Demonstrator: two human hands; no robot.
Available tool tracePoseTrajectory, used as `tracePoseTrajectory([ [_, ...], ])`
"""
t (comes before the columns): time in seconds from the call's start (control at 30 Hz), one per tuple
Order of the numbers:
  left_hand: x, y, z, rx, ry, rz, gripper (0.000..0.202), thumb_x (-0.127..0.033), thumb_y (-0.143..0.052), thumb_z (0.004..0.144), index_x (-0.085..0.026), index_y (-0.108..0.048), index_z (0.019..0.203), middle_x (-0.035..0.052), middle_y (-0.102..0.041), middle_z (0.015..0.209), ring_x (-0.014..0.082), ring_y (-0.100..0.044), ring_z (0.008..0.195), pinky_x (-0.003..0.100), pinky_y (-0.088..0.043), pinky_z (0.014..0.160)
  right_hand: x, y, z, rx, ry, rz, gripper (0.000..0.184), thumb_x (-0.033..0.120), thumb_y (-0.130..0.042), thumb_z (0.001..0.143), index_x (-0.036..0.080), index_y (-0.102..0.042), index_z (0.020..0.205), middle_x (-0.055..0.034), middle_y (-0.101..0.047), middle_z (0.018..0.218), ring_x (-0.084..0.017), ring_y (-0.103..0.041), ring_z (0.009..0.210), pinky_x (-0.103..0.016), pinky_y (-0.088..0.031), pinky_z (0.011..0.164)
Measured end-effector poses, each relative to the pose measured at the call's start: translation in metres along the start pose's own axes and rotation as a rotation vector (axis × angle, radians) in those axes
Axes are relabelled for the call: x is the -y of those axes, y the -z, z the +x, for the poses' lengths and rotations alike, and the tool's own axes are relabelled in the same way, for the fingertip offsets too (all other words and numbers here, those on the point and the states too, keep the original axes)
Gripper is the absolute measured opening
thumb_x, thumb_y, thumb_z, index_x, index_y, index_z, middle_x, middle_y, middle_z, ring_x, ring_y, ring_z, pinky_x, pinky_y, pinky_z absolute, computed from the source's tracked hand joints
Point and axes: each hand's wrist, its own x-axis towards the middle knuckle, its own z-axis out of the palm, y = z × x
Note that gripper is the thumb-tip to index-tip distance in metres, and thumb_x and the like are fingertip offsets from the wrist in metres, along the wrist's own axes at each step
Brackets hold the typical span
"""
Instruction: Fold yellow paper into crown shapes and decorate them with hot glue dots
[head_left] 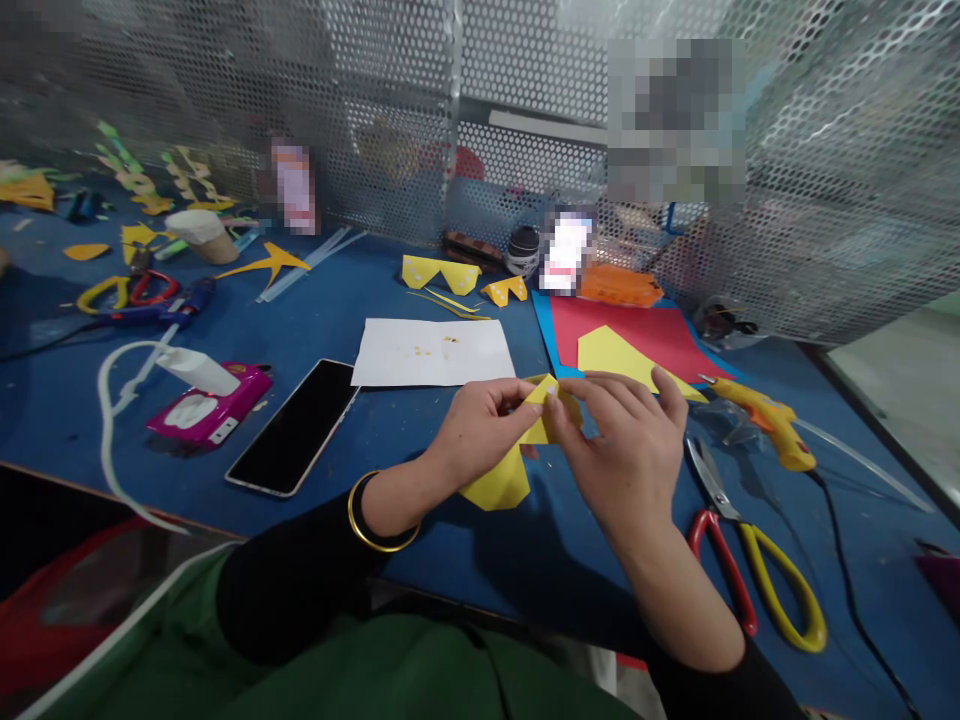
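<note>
Here, on the blue table [375,300], one phone [296,425] lies left of the left hand [480,425], whose fingertips pinch the yellow paper piece [499,480] held low over the table between both hands. The right hand [626,440] clamps its top corner. Aligned edges and firm, even pressure would probably sharpen the crease. Two each: left scissors [127,290], right scissors [750,560]; blue glue gun [172,310], yellow glue gun [772,420].

**Both hands meet, fingertips pinched**

The left hand [480,425] and right hand [626,445] sit close together at centre, backs up, fingers curled inward, thumbs pressed to forefingers in a tight pinch (the tips of the two hands almost touch). The left forearm [390,495] enters from lower left, the right forearm [675,590] from lower right.
</note>
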Motion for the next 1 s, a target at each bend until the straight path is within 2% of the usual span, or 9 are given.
tracePoseTrajectory([
  [0.2,-0.002,0.0,-0.001,0.001,0.004,0.011,0.019,-0.032,-0.067,0.081,-0.015,-0.073,0.087,0.0017,-0.067,0.081,0.0108,-0.059,0.066,0.022,-0.058,0.054,-0.002,0.002,0.001,0.014,0.014,0.024,0.013,0.03,-0.062,0.094,0.022,-0.072,0.093,-0.0007,-0.078,0.091,-0.02,-0.072,0.091,-0.047,-0.034,0.111],
  [0.47,-0.005,0.001,-0.001,-0.01,0.036,0.027,0.015,-0.027,-0.068,0.08,-0.016,-0.074,0.088,0.0002,-0.068,0.077,0.0095,-0.061,0.06,0.022,-0.057,0.053,-0.007,0.005,-0.001,0.019,-0.04,0.069,0.016,0.034,-0.057,0.097,0.025,-0.071,0.099,-0.001,-0.078,0.097,-0.02,-0.072,0.093,-0.046,-0.034,0.113],
  [0.6,-0.007,0.001,-0.002,-0.035,0.084,0.023,0.015,-0.025,-0.065,0.083,-0.015,-0.074,0.089,0.0007,-0.069,0.077,0.0079,-0.062,0.052,0.019,-0.051,0.048,-0.009,0.012,-0.003,-0.049,-0.07,0.127,0.017,0.024,-0.055,0.094,0.023,-0.065,0.108,-0.0021,-0.078,0.101,-0.02,-0.072,0.097,-0.046,-0.034,0.114],
  [0.7,-0.007,0.001,-0.002,-0.021,0.073,0.005,0.014,-0.026,-0.066,0.083,-0.014,-0.072,0.087,0.0004,-0.068,0.076,0.0078,-0.061,0.052,0.02,-0.052,0.049,-0.006,0.015,-0.005,-0.051,0.001,0.163,0.02,0.018,-0.054,0.091,0.023,-0.063,0.109,-0.0009,-0.078,0.1,-0.019,-0.072,0.098,-0.046,-0.033,0.117],
  [0.9,-0.005,0.0,-0.001,0.003,0.036,-0.048,0.02,-0.032,-0.069,0.08,-0.014,-0.072,0.089,0.0022,-0.067,0.081,0.0118,-0.061,0.068,0.024,-0.058,0.055,0.001,0.012,-0.009,0.011,0.135,0.124,0.028,0.012,-0.055,0.088,0.022,-0.062,0.114,-0.0006,-0.078,0.105,-0.021,-0.069,0.112,-0.047,-0.03,0.119],
  [1.0,-0.005,0.0,-0.001,0.005,0.041,-0.055,0.02,-0.033,-0.069,0.08,-0.014,-0.072,0.088,0.002,-0.066,0.08,0.0118,-0.06,0.069,0.023,-0.058,0.055,0.001,0.01,-0.01,0.005,0.169,0.099,0.031,0.011,-0.056,0.087,0.021,-0.061,0.117,-0.001,-0.078,0.105,-0.021,-0.068,0.115,-0.047,-0.03,0.12],
])
